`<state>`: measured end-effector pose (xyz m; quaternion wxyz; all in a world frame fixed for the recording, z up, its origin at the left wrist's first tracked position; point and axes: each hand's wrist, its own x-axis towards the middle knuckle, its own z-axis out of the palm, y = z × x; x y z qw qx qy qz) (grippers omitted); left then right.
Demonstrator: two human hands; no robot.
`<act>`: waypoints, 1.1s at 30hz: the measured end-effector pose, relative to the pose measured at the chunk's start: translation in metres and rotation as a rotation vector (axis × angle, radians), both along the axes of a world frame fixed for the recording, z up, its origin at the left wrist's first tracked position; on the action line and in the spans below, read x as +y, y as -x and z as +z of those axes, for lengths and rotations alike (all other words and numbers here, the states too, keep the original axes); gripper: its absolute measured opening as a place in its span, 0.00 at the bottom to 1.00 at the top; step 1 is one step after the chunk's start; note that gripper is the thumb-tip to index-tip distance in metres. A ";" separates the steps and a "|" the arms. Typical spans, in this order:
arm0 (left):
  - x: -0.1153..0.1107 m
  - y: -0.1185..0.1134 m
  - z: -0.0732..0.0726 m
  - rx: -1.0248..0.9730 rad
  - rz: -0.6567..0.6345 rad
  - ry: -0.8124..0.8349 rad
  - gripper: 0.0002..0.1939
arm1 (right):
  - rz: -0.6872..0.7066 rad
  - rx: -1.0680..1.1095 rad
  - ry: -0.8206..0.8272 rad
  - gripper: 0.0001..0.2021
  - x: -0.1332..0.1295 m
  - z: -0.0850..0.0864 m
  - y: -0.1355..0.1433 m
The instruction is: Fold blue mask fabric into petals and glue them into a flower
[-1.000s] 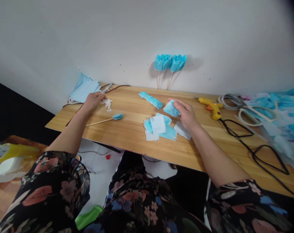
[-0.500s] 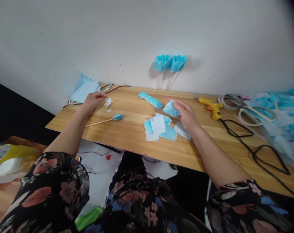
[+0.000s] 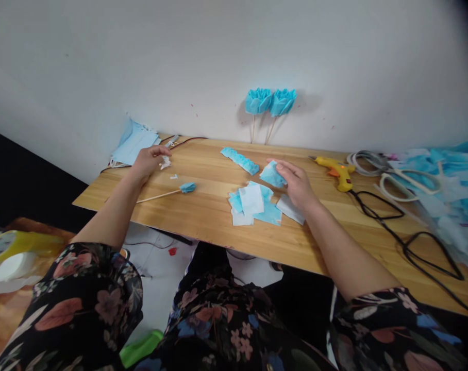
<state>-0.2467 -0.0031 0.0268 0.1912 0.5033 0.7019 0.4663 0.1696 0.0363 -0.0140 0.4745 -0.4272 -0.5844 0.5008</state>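
Between the thumb and fingers of my right hand (image 3: pixel 298 181) is a light-blue cut piece of mask fabric (image 3: pixel 272 174), held just above the table. Below it lies a loose pile of blue and white fabric pieces (image 3: pixel 253 202). At the left, my left hand (image 3: pixel 148 162) has its fingers bent and drawn together on small white scraps (image 3: pixel 165 163), which are partly hidden under it. A tiny white scrap (image 3: pixel 174 176) lies apart from them. Nearer the front edge rests a thin stick (image 3: pixel 159 196) tipped with a small blue bud (image 3: pixel 187 187).
A ruffled blue strip (image 3: pixel 239 160) lies mid-table. Two blue fabric flowers (image 3: pixel 270 101) on sticks lean against the wall. Blue masks (image 3: pixel 135 143) sit at back left. On the right are a yellow glue gun (image 3: pixel 336 171) with its black cord, scissors (image 3: pixel 398 185) and a blue fabric heap (image 3: pixel 458 180).
The white scraps have moved left, in under my left fingers, and less of them shows. My right hand and its fabric piece have stayed almost still.
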 end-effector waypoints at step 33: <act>-0.020 -0.097 0.035 -0.032 -0.237 -0.103 0.13 | -0.028 0.262 0.056 0.27 0.007 0.002 0.002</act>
